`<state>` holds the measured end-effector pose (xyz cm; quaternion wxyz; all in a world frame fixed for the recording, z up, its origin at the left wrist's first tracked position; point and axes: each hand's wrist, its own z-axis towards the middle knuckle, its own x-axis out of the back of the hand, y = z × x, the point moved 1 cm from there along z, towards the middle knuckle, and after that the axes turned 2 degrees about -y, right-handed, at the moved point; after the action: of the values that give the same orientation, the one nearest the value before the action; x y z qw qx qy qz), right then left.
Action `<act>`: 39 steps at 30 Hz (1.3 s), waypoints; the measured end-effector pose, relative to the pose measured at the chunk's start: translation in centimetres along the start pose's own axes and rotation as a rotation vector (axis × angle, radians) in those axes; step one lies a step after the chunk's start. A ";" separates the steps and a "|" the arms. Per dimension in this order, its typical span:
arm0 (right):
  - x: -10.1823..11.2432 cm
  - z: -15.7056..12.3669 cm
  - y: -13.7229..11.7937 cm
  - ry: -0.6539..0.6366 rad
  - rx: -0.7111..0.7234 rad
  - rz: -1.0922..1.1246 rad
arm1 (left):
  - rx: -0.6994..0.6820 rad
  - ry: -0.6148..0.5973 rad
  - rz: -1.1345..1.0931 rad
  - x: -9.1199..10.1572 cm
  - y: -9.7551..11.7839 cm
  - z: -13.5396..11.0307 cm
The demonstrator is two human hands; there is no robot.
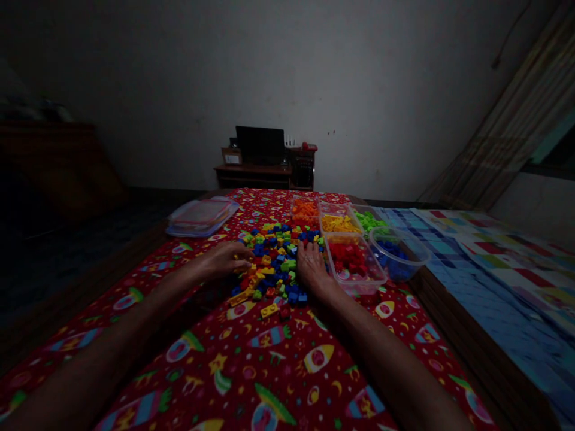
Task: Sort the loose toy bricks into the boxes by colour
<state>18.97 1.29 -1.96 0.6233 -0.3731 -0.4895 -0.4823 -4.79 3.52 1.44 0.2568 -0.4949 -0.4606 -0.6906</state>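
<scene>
A mixed heap of toy building bricks (pixel 277 254) in blue, yellow, green, red and orange lies spread on the table. My left hand (pixel 228 258) is at the heap's left edge, thumb and fingers apart, with no brick visible between them. Over on the right side, my right hand (pixel 311 267) reaches down into the bricks, fingers close together and bent. Some red shows by its fingertips, but what they hold is hidden. Beside this hand stands a clear container of red bricks (pixel 348 258); behind it are yellow bricks (pixel 340 224) and orange bricks (pixel 305 211) in clear containers.
A round clear tub (pixel 415 254) with blue bricks stands at the right edge, with green bricks (pixel 369 221) behind it. Stacked plastic lids (pixel 202 215) lie at the left. A patterned red cloth (pixel 269 371) covers the table. Farther back is a desk with a monitor (pixel 260 143).
</scene>
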 end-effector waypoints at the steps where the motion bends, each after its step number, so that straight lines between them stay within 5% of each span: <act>1: 0.1 -0.1 0.0 -0.006 0.004 -0.005 | -0.009 -0.010 0.033 -0.1 -0.1 0.1; 13: -1.5 0.3 0.3 0.071 0.051 -0.028 | 0.006 0.017 0.117 -1.8 -2.2 0.7; 18: -2.0 0.3 0.4 0.093 0.040 -0.022 | 0.135 0.069 -0.113 -0.8 -1.4 0.4; 26: -2.4 0.3 0.3 0.114 0.043 -0.059 | 0.117 0.080 -0.459 0.0 0.6 0.7; 30: -2.9 0.2 0.2 0.166 0.057 -0.088 | 0.076 0.025 -0.532 -0.4 2.3 3.7; 35: -2.9 0.3 0.1 0.159 0.052 -0.075 | -0.101 -0.073 -0.553 -1.8 6.3 11.4; 39: -2.3 0.6 0.4 0.058 0.099 -0.052 | -0.053 0.073 -0.543 -2.9 10.9 17.2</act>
<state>19.05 2.45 -4.01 0.6422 -0.3147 -0.5040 -0.4844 12.87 13.68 4.43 0.0657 -0.3347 -0.5484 -0.7634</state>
